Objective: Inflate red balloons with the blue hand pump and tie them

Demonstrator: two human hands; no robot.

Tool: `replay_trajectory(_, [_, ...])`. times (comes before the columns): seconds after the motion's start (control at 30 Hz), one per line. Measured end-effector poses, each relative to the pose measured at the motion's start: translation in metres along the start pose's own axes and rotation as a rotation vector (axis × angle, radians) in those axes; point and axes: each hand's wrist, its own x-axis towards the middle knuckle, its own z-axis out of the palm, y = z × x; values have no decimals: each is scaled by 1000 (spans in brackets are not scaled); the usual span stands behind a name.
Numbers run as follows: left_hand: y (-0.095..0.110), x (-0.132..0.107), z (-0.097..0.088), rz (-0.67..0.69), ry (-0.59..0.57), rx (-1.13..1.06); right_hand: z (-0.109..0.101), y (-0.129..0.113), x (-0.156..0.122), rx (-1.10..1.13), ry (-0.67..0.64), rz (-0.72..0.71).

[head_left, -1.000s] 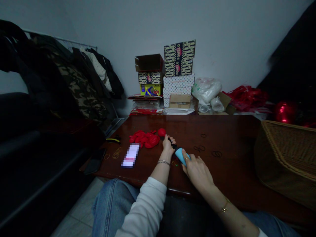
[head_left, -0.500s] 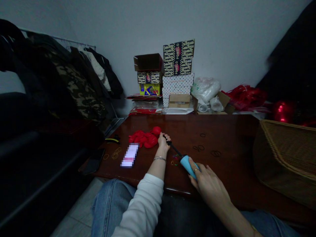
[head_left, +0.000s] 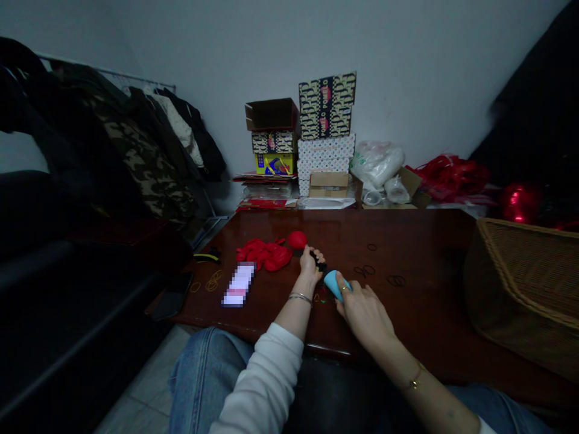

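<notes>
My left hand (head_left: 309, 266) is closed round the black front end of a small hand pump, where a partly inflated red balloon (head_left: 297, 239) sits on the nozzle. My right hand (head_left: 362, 310) grips the pump's blue handle (head_left: 333, 282), pushed in close to the left hand. Just left of the balloon lies a heap of flat red balloons (head_left: 265, 254) on the dark wooden table (head_left: 407, 313).
Loose rubber bands (head_left: 364, 271) lie scattered on the table, with a blurred-out flat object (head_left: 238, 284) and a dark phone (head_left: 174, 295) near the left edge. A wicker basket (head_left: 525, 283) stands at the right. Stacked boxes (head_left: 326, 132) and bags line the wall behind; clothes hang at the left.
The blue handle was pulled back toward me half a second ago and is now pushed in again. The red balloon at the nozzle looks slightly rounder.
</notes>
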Motion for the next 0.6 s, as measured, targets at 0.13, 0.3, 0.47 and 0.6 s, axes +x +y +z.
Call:
replay_trajectory(0.13, [-6, -3, -1, 11, -14, 41, 3, -3, 7, -14, 17, 15])
replay_trajectory(0.3, [-1, 0, -4, 27, 34, 44, 3, -5, 1, -9, 13, -6])
replay_trajectory(0.47, [12, 7, -6, 39, 64, 21, 10, 2, -15, 8, 39, -33])
replay_trajectory(0.6, [26, 13, -8, 67, 57, 18, 24, 11, -35, 15, 136, -56])
